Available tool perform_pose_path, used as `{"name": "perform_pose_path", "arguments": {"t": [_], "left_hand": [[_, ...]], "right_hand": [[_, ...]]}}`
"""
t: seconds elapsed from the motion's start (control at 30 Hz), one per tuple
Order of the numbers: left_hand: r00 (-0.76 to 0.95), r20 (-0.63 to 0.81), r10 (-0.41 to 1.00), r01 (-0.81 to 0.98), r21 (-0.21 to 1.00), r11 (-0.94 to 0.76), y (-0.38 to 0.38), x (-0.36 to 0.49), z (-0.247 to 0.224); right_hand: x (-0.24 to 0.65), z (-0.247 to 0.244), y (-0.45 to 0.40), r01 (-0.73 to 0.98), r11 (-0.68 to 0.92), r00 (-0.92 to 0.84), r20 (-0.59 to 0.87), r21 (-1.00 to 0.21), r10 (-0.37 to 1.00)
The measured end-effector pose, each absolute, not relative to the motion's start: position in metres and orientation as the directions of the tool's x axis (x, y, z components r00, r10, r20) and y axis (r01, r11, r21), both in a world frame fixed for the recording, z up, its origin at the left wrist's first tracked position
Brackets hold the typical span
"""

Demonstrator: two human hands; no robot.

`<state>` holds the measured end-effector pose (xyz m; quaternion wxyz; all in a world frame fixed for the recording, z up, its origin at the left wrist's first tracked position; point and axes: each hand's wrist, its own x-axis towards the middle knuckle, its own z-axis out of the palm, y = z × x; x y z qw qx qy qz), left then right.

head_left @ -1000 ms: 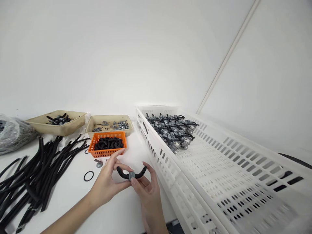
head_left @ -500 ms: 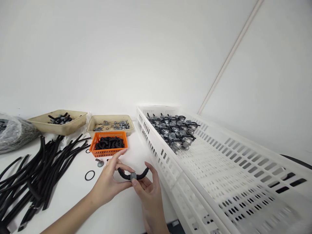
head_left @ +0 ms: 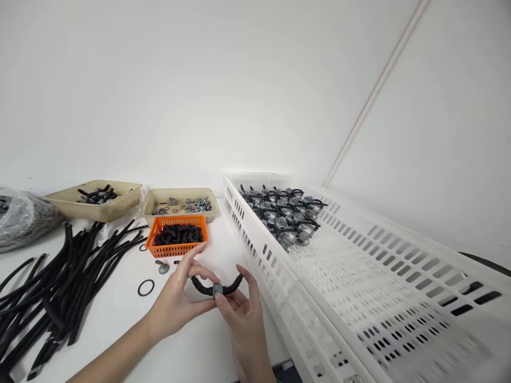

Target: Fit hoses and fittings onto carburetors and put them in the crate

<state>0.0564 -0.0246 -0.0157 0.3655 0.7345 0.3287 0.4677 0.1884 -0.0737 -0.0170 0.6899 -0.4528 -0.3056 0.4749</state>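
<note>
Between my hands is a grey metal fitting (head_left: 217,289) with a curved black rubber hose (head_left: 232,287) on each side, the two ends bending upward. My left hand (head_left: 184,290) grips it from the left, fingers around the hose and thumb near the fitting. From the right, my right hand (head_left: 242,311) pinches the fitting with its thumb on the front, its index finger raised by the right hose end. A black rubber ring (head_left: 146,288) and a small grey metal part (head_left: 163,267) lie on the table left of my left hand.
An orange basket (head_left: 149,247) of short black hoses stands ahead, with two beige trays (head_left: 179,192) (head_left: 59,207) of parts behind. Long black tubes (head_left: 80,276) and a plastic bag (head_left: 27,221) lie left. A large white crate (head_left: 287,287) holding several assemblies (head_left: 283,210) borders my right side.
Almost nothing differs. Both hands keep the same grip on the hosed fitting, and the whole view has shifted very slightly.
</note>
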Motion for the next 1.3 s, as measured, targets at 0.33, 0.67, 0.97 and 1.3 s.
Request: {"name": "perform_pose_path", "arguments": {"t": [0.33,0.67,0.97,1.3], "left_hand": [[0.316,0.458,0.831,0.139,0.844,-0.518,-0.025,0.057,-0.014],[0.282,0.428,0.858,0.111,0.874,-0.473,-0.024,0.055,-0.011],[0.153,0.449,0.880,0.105,0.878,-0.466,-0.024,0.056,-0.009],[-0.009,0.551,0.834,0.110,0.830,-0.547,-0.015,0.049,-0.007]], "right_hand": [[0.189,-0.017,-0.073,-0.385,0.123,0.322,-0.008,-0.915,0.947],[0.189,-0.018,-0.073,-0.400,0.111,0.284,-0.008,-0.910,0.959],[0.190,-0.016,-0.076,-0.428,0.108,0.304,-0.030,-0.897,0.952],[0.194,-0.017,-0.077,-0.403,0.089,0.241,-0.012,-0.911,0.970]]}}
